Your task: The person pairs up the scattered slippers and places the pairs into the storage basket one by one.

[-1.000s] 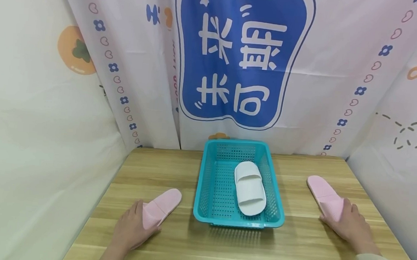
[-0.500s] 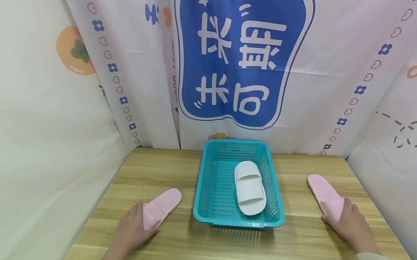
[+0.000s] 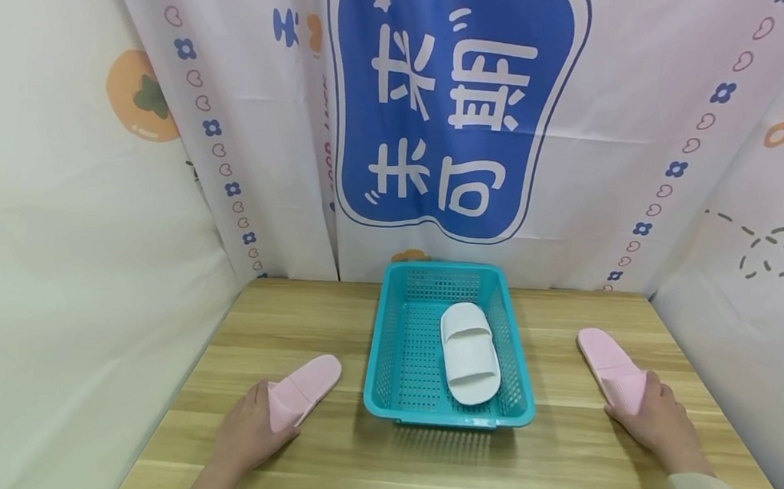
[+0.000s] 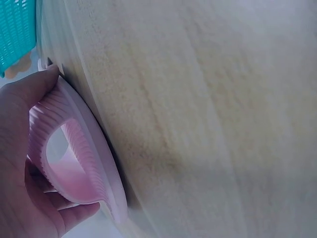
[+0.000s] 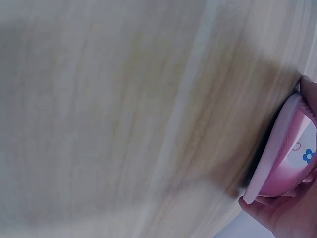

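On the left of the table lies a pink slipper (image 3: 308,384); the left hand (image 3: 246,429) grips it across its ribbed strap, thumb on one side and fingers on the other, as the left wrist view also shows. A second pink slipper (image 3: 607,357) is at the right, its strap end held by the right hand (image 3: 661,423). In the right wrist view the thumb and fingers span both edges of that slipper (image 5: 277,153). Between the hands stands a teal plastic basket (image 3: 385,336). A white slipper (image 3: 469,354) lies inside it, along the right side.
The wood-grain table (image 3: 443,479) ends at a printed curtain (image 3: 611,177) at the back. White cloth walls stand close on the left (image 3: 87,251) and right (image 3: 741,287). In the left wrist view, part of the basket (image 4: 17,34) shows at the upper left corner.
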The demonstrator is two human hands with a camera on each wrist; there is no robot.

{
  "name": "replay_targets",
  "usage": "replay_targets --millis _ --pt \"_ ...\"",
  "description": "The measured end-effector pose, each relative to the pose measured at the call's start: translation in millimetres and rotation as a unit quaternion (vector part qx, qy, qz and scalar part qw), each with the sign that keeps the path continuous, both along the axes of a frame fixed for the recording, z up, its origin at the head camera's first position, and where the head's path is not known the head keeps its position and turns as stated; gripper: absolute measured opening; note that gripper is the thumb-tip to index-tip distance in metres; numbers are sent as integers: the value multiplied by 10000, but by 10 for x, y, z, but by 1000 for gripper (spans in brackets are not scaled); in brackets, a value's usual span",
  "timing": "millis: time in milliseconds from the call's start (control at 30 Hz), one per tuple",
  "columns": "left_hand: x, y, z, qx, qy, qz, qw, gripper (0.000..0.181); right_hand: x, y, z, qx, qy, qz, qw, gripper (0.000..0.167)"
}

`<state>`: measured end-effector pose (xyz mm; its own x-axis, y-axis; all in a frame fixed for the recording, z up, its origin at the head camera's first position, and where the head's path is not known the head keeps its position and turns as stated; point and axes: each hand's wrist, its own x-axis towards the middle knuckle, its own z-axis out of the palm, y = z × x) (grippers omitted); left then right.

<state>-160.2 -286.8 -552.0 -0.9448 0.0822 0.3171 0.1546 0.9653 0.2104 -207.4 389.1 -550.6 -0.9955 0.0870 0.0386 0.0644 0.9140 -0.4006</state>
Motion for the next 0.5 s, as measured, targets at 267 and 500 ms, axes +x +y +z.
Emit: replay_targets --millis 267,500 --pt "-22 -5 -24 15 -4 29 10000 106 0 -12 14 -42 31 -41 10000 108" --pt "-16 1 -4 -3 -75 97 9999 104 16 -26 30 -1 77 -56 10000 109"
